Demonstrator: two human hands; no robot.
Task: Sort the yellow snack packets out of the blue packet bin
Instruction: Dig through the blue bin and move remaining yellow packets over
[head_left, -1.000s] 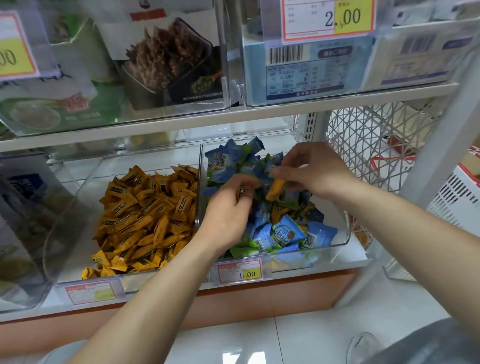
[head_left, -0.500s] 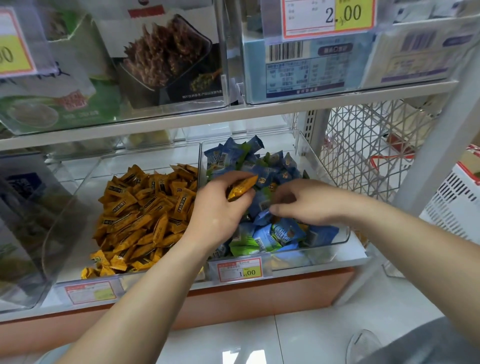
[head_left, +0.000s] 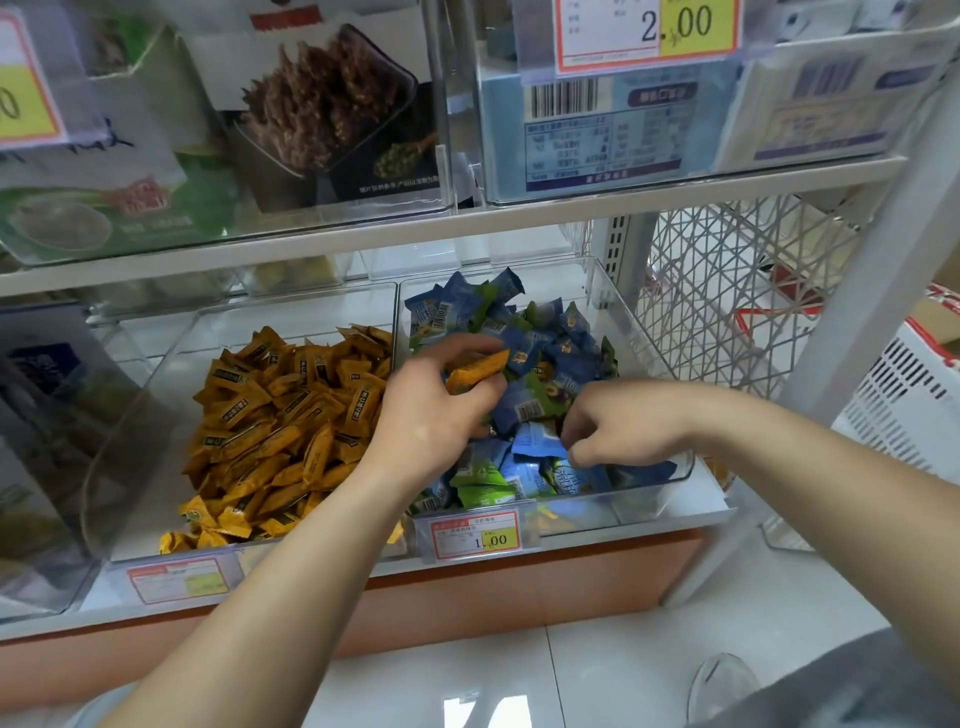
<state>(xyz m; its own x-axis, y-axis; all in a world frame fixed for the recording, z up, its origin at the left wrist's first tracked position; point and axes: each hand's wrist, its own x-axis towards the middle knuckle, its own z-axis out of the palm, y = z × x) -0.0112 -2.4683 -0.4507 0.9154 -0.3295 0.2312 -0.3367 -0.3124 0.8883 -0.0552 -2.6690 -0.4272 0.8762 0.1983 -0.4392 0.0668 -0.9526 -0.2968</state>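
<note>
Ideally the left hand (head_left: 431, 415), pinching a yellow packet (head_left: 475, 370), lifts it clear leftward; the right hand (head_left: 621, 423) digs among blue packets (head_left: 535, 358), hold unclear.

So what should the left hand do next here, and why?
Probably carry the yellow packet left and drop it in the yellow-packet bin: the left hand pinches it above the blue bin, while the right hand digs among blue packets.
</note>
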